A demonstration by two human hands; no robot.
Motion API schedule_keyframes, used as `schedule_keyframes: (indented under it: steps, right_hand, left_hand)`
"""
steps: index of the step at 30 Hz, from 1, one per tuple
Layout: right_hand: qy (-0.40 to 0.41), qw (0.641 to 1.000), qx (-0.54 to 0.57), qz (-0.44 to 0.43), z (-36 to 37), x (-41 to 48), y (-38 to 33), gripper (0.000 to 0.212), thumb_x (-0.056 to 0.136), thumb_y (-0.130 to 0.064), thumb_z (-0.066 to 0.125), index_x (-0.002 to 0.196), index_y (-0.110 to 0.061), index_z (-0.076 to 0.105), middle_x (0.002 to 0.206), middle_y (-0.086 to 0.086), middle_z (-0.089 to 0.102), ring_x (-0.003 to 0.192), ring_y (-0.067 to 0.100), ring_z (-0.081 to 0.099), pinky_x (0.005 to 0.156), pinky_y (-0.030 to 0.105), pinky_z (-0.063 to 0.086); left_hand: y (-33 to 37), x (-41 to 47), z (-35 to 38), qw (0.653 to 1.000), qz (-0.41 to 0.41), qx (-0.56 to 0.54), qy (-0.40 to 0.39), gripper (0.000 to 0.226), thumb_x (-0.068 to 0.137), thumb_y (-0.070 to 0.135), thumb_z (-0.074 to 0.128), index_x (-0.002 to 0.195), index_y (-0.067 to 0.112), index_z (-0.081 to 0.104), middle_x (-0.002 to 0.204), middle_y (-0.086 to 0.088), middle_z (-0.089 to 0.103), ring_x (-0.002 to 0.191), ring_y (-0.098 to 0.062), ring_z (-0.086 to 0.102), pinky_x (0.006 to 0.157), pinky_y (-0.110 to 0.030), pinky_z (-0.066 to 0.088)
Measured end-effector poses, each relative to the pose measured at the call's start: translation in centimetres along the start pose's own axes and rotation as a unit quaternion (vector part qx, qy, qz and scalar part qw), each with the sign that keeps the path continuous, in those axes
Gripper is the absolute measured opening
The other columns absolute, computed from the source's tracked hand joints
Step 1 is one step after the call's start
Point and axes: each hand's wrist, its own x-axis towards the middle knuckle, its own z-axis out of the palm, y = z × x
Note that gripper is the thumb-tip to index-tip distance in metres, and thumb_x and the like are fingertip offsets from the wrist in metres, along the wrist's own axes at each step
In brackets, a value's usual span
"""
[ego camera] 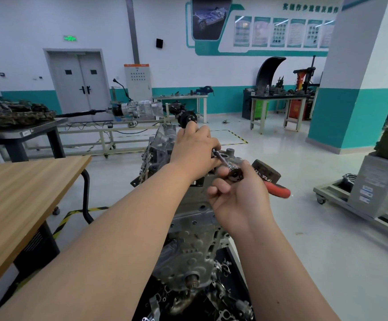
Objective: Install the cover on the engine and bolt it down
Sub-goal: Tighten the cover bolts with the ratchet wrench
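The right hand (239, 200) curls its fingers (219, 189) round the head of a red-handled ratchet (234, 175), held just above the top of the engine (188, 239). The left hand (195, 149) grips the far end of the ratchet's extension bar (219, 158), against the engine's upper edge.

One wide-angle view alone is given, taken from head height and faced forward and downward. The engine (188, 228) is seen close and from above, low in the middle; the workshop floor (304, 228) and far wall (176, 66) are taken in beyond.
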Motion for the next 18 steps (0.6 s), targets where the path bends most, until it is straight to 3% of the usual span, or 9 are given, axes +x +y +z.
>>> schedule_keyframes:
  steps: [8, 12, 16, 18]
  right_hand:
    - [0.021, 0.999, -0.029, -0.006, -0.5, 0.0, -0.1, 0.031, 0.103, -0.037, 0.038, 0.090, -0.015, 0.055, 0.056, -0.003, 0.048, 0.036, 0.010, 0.029, 0.041, 0.020, 0.036]
    - [0.038, 0.989, -0.139, -0.031, -0.8, 0.0, -0.8, 0.029, 0.102, -0.036, 0.040, 0.086, -0.015, 0.052, 0.055, -0.002, 0.050, 0.035, 0.012, 0.027, 0.040, 0.023, 0.036]
    - [0.038, 0.929, -0.362, -0.073, -1.1, 0.1, -1.8, 0.031, 0.099, -0.035, 0.041, 0.079, -0.013, 0.050, 0.057, 0.001, 0.053, 0.034, 0.014, 0.032, 0.041, 0.027, 0.037]
    - [0.042, 0.855, -0.504, -0.117, -0.7, 0.2, -2.7, 0.031, 0.096, -0.033, 0.043, 0.075, -0.011, 0.051, 0.058, 0.003, 0.055, 0.036, 0.015, 0.038, 0.043, 0.027, 0.038]
  left_hand:
    - [0.1, 0.0, -0.3, 1.000, 0.004, 0.014, -0.020, 0.032, 0.083, 0.050, 0.058, 0.112, 0.038, 0.067, 0.100, 0.006, 0.046, 0.097, -0.020, 0.028, 0.085, -0.036, 0.026]
    - [0.2, 0.0, -0.4, 1.000, 0.005, 0.014, -0.027, 0.033, 0.084, 0.052, 0.057, 0.112, 0.038, 0.067, 0.095, 0.008, 0.042, 0.097, -0.020, 0.028, 0.086, -0.036, 0.027]
    - [0.2, 0.1, -0.4, 0.999, 0.010, 0.015, -0.031, 0.032, 0.085, 0.052, 0.056, 0.112, 0.037, 0.067, 0.096, 0.007, 0.045, 0.099, -0.021, 0.031, 0.085, -0.036, 0.028]
    - [0.2, 0.2, -0.3, 0.999, 0.011, 0.014, -0.032, 0.032, 0.086, 0.053, 0.055, 0.111, 0.037, 0.068, 0.098, 0.007, 0.047, 0.098, -0.021, 0.031, 0.083, -0.036, 0.028]
